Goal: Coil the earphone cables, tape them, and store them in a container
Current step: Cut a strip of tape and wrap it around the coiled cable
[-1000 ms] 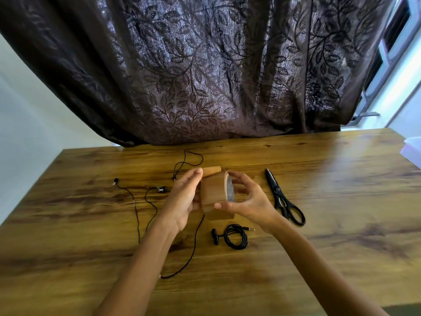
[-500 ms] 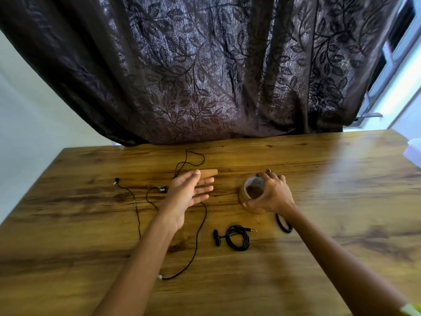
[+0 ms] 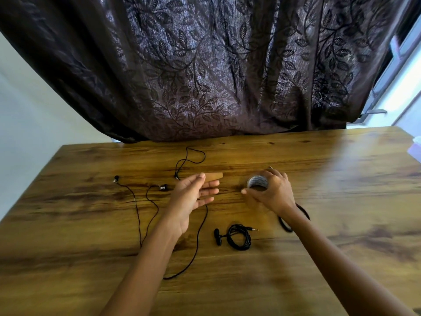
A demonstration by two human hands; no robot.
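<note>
The taping step looks to be in hand: the right hand point(image 3: 272, 193) is curled over the roll of tape point(image 3: 257, 182), which sits on the wooden table point(image 3: 341, 179), while the left hand point(image 3: 193, 195) hovers with fingers spread and a brown strip of tape point(image 3: 214, 176) showing past its fingertips, seemingly stuck to them, though I cannot be sure. I would guess that strip is meant for the coiled earphone point(image 3: 238, 237), which lies near the front edge between the two arms, bare of tape. I count two earphones, that coiled one and one loose earphone point(image 3: 148, 201) sprawled to the left; one roll; one pair of scissors point(image 3: 293, 217), mostly hidden under the right wrist. A pale container point(image 3: 415, 148) peeks in at the far right edge.
</note>
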